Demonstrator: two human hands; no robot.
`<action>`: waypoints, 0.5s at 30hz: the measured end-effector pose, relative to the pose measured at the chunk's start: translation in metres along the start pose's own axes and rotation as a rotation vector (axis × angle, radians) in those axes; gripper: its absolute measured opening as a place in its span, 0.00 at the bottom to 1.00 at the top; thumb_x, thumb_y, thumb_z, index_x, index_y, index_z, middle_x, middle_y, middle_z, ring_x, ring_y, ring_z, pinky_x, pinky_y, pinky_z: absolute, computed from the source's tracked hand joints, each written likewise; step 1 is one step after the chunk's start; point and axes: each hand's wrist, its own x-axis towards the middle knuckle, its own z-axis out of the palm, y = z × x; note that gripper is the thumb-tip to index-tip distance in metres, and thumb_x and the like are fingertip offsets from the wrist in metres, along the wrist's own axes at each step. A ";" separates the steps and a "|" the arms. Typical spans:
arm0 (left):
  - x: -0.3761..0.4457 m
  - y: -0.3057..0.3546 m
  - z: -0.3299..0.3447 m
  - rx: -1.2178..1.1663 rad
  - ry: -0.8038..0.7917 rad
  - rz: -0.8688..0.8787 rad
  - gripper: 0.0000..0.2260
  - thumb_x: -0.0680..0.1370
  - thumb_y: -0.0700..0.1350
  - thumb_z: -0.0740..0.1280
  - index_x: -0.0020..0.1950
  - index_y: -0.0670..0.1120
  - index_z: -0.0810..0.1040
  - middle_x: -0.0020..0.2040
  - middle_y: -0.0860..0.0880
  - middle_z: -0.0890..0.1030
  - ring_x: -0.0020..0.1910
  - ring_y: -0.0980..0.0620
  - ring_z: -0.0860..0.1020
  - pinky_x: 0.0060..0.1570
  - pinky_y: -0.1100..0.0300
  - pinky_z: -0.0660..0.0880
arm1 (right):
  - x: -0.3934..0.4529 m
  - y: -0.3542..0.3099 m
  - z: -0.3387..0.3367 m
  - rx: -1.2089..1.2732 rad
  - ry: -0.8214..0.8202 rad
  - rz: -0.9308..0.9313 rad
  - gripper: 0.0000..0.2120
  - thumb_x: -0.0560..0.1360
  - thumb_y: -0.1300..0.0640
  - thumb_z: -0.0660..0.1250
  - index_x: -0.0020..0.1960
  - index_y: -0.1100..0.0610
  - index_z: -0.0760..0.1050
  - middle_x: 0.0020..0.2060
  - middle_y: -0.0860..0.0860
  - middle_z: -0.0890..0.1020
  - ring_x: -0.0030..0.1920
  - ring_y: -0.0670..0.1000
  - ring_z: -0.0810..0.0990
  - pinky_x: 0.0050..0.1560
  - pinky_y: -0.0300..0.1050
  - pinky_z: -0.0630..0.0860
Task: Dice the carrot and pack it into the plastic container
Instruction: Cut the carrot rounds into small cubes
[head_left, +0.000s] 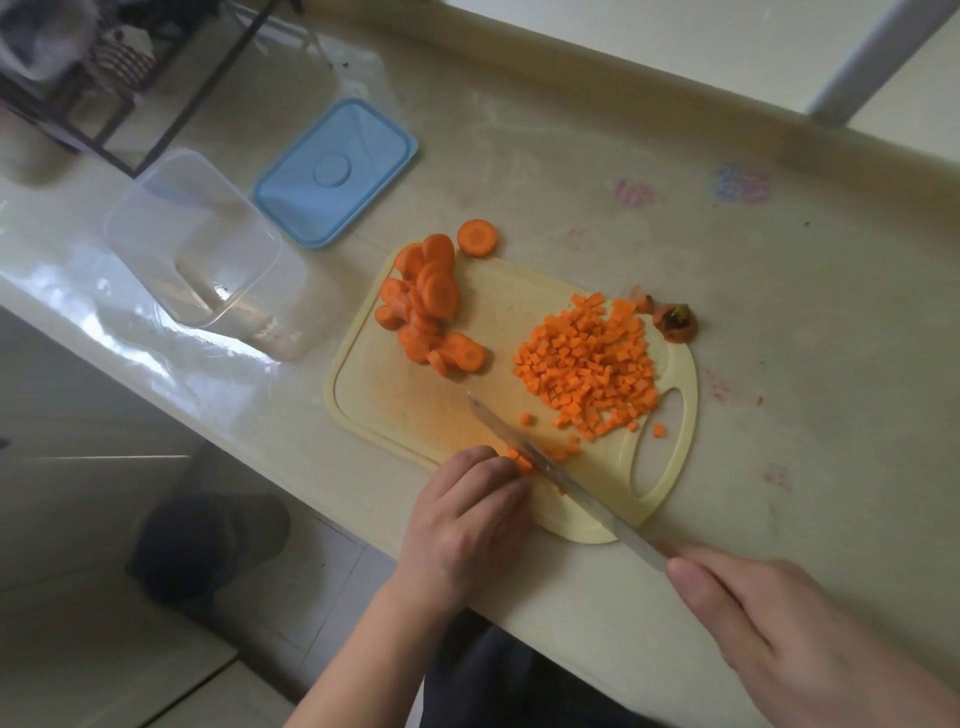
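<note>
Beside the cutting board (415, 410), right hand (795, 629) grips knife (545, 467); left hand (467, 514) pinches carrot pieces (519, 460); container (192, 239) well apart.

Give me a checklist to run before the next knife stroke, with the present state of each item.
1. Left hand steadies the carrot strips with fingers curled back from the blade: ok.
2. Right hand has its grip on the knife: ok, though the handle is hidden.
3. Cutting board fully on the counter: not ok, its near corner reaches the edge.
4. Diced pile clear of the blade: ok.
5. Carrot slices waiting on the board: ok; one slice lies off it.
6. Plastic container open, blue lid beside it: ok.
</note>
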 end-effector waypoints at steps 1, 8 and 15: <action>-0.001 -0.001 0.000 -0.012 -0.019 -0.003 0.05 0.73 0.32 0.75 0.48 0.35 0.85 0.50 0.41 0.83 0.50 0.40 0.81 0.49 0.48 0.78 | 0.000 0.001 0.001 -0.006 -0.016 0.002 0.16 0.68 0.27 0.45 0.44 0.25 0.70 0.35 0.32 0.80 0.40 0.34 0.79 0.40 0.27 0.70; 0.001 -0.002 0.000 -0.051 -0.054 -0.005 0.09 0.72 0.31 0.77 0.50 0.35 0.85 0.53 0.42 0.85 0.53 0.40 0.83 0.51 0.48 0.79 | -0.002 0.017 0.012 -0.105 -0.001 -0.020 0.28 0.70 0.25 0.40 0.58 0.31 0.71 0.44 0.34 0.82 0.49 0.34 0.78 0.51 0.35 0.74; 0.004 0.000 -0.001 -0.053 0.000 -0.014 0.05 0.74 0.33 0.76 0.49 0.36 0.86 0.51 0.43 0.85 0.52 0.43 0.83 0.51 0.51 0.80 | 0.017 0.008 0.020 -0.068 0.012 -0.093 0.21 0.73 0.29 0.42 0.43 0.34 0.71 0.30 0.41 0.77 0.33 0.43 0.76 0.36 0.39 0.71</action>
